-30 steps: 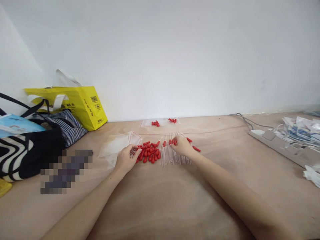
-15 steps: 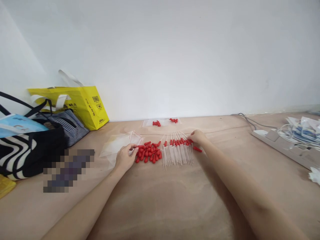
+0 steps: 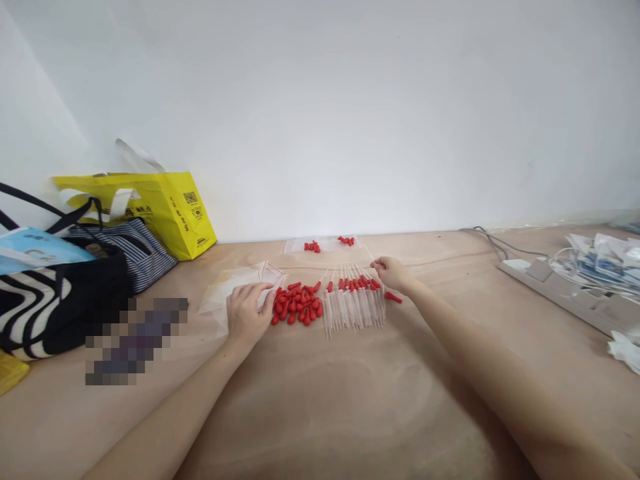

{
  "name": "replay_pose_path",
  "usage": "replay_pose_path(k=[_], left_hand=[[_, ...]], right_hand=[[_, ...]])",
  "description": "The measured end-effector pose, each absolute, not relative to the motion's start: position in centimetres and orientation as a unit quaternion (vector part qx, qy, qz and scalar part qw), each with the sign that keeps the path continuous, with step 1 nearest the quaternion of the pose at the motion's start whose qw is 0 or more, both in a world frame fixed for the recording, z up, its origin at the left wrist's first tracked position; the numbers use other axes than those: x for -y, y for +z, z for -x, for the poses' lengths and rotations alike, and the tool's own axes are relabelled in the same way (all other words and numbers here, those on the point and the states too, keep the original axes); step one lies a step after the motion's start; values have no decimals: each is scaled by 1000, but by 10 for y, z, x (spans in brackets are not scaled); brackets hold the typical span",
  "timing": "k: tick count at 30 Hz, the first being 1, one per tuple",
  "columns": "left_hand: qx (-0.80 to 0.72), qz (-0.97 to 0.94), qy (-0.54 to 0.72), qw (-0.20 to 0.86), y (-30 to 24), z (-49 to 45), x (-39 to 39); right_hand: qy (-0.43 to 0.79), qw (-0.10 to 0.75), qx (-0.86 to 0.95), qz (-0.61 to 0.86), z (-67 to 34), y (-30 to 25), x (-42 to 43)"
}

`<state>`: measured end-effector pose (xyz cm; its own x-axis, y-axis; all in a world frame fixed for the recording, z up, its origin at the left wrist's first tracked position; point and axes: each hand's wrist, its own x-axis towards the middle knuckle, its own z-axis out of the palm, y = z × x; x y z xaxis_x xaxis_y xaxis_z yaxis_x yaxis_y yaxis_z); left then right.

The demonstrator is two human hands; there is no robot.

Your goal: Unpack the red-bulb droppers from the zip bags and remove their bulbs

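My left hand rests at the left edge of a pile of red rubber bulbs, fingers curved, thumb apart, nothing visibly held. My right hand is closed in a pinch around a thin clear tube that points up and away. Below it lies a row of clear thin tubes, side by side. Across their far ends, several droppers with red bulbs lie with their tubes fanned away. A single red bulb lies by my right wrist.
Clear plastic bags lie left of the pile. Near the wall, another clear bag has two red bulb clusters. At left stand a yellow bag, a striped pouch and a black bag. A power strip lies right.
My right hand has moved slightly left and away from the row, with a thin tube now showing at its fingertips. My left fingers have drawn back from the top of the bulb pile.
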<state>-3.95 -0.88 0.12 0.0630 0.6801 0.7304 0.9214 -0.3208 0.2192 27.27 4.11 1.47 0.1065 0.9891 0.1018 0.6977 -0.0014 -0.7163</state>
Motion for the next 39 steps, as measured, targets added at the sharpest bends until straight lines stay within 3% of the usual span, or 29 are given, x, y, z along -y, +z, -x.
replay_pose_path(k=[5, 9, 15, 18, 20, 23, 26, 39], left_hand=[[422, 817, -369, 134, -5, -9, 33], [367, 847, -370, 108, -10, -41, 43], [341, 851, -382, 118, -10, -45, 42], [352, 852, -364, 132, -9, -38, 38], [361, 849, -355, 149, -9, -35, 35], [354, 852, -348, 167, -9, -35, 32], [327, 859, -354, 175, -9, -38, 34], [295, 872, -328, 214, -10, -46, 39]], right_hand=[[302, 394, 647, 579, -252, 9, 7], [491, 508, 567, 424, -230, -2, 35], [531, 516, 552, 384, -214, -11, 48], [425, 531, 599, 422, -224, -14, 49], [278, 533, 666, 443, -234, -15, 49], [24, 459, 774, 436, -245, -15, 51], [-119, 379, 827, 398, -243, -17, 52], [-208, 368, 834, 355, -230, -33, 51]])
